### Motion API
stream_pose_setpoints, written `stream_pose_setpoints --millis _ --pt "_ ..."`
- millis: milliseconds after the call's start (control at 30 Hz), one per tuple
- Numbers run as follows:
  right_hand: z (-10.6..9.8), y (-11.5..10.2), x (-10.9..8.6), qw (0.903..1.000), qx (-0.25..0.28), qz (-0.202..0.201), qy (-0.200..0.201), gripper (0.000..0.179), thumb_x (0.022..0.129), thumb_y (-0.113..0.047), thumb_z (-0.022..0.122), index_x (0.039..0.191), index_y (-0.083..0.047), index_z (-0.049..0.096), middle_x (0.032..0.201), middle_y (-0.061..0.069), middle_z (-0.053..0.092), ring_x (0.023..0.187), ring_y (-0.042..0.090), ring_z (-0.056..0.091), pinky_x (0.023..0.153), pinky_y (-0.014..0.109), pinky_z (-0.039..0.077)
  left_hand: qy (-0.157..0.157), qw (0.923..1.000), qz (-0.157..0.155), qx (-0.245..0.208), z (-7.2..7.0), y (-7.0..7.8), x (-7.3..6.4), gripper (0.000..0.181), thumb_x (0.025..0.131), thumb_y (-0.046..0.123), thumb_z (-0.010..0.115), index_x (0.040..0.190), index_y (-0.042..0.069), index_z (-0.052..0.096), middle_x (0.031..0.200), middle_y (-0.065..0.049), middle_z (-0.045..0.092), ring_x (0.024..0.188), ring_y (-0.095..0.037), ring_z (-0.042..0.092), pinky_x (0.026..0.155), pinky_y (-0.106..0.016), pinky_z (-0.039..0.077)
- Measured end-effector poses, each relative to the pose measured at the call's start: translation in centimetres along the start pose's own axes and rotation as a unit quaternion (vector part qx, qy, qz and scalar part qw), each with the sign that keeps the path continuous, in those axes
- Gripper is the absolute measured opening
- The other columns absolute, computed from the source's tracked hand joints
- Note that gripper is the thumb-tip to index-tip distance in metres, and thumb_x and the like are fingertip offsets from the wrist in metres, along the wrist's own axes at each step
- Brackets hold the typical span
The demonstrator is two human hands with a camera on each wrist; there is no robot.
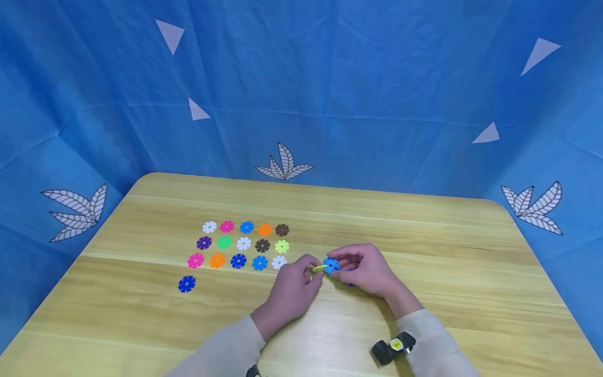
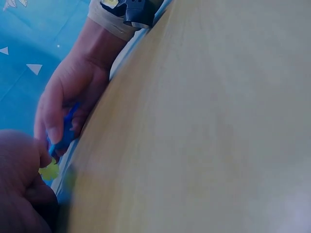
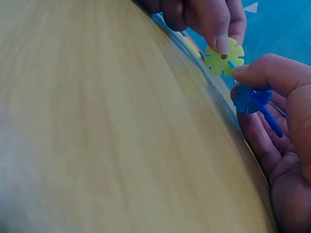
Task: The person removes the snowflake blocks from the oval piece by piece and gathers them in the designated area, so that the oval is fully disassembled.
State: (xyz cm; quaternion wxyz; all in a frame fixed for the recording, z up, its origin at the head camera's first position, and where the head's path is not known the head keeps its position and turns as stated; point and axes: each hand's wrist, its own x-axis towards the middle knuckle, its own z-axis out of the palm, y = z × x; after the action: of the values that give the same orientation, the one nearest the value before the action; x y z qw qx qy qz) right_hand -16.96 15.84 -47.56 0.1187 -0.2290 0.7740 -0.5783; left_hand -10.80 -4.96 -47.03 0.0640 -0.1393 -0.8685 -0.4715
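Observation:
My left hand (image 1: 293, 293) pinches a yellow-green notched plastic disc (image 3: 235, 50), thumb flat on its face. In the head view that disc stands nearly edge-on. Just right of it, my right hand (image 1: 369, 268) holds a light blue notched disc (image 1: 331, 261) between thumb and fingers. A darker blue disc (image 3: 271, 120) is joined crosswise to the light blue one in the right wrist view. The yellow-green disc's edge meets the blue piece at the right thumb tip. Curled fingers hide part of the blue piece.
Three rows of loose notched discs in mixed colours, among them an orange disc (image 1: 217, 261), lie left of the hands on the wooden table (image 1: 447, 246). A single dark blue disc (image 1: 187, 284) lies nearer the front. A blue curtain (image 1: 377, 94) rises behind the table.

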Motion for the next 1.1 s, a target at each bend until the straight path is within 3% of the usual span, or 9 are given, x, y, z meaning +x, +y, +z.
stream_pose_setpoints --millis 200,567,800,1100 --pt "0.1 -0.1 0.0 1.0 0.006 -0.007 -0.004 0.036 0.076 -0.002 0.084 0.111 0.0 0.074 0.094 0.009 0.072 0.084 0.023 0.067 0.074 0.031 0.056 0.012 0.9998 -0.014 -0.011 0.2 0.2 0.2 0.008 0.091 0.004 0.07 0.098 0.005 0.069 0.05 0.01 0.038 0.042 -0.001 0.031 0.042 -0.019 0.028" --pt "0.9 -0.4 0.1 0.9995 -0.028 -0.013 -0.01 0.039 0.074 -0.003 0.088 0.111 -0.002 0.074 0.09 0.008 0.071 0.079 0.021 0.066 0.07 0.03 0.056 0.034 0.9993 -0.006 0.011 0.3 0.2 0.1 0.005 0.088 0.0 0.067 0.093 0.001 0.067 0.053 0.01 0.039 0.044 -0.001 0.031 0.041 -0.018 0.028" --pt "1.5 -3.8 -0.6 0.9976 -0.058 -0.037 0.003 0.032 0.076 0.005 0.083 0.107 0.005 0.073 0.086 0.014 0.07 0.073 0.019 0.063 0.065 0.029 0.054 0.051 0.9986 0.003 0.015 0.5 0.2 0.0 0.008 0.087 -0.002 0.067 0.095 -0.002 0.068 0.053 0.011 0.038 0.043 0.0 0.029 0.04 -0.018 0.025" --pt "1.9 -4.2 -0.6 0.9964 -0.077 -0.034 0.01 0.027 0.08 0.004 0.081 0.106 0.004 0.073 0.085 0.011 0.068 0.074 0.02 0.062 0.066 0.029 0.053 0.085 0.996 0.021 0.019 0.7 0.0 -0.1 0.007 0.082 -0.006 0.068 0.088 -0.002 0.067 0.054 0.011 0.037 0.046 0.001 0.029 0.041 -0.019 0.026"
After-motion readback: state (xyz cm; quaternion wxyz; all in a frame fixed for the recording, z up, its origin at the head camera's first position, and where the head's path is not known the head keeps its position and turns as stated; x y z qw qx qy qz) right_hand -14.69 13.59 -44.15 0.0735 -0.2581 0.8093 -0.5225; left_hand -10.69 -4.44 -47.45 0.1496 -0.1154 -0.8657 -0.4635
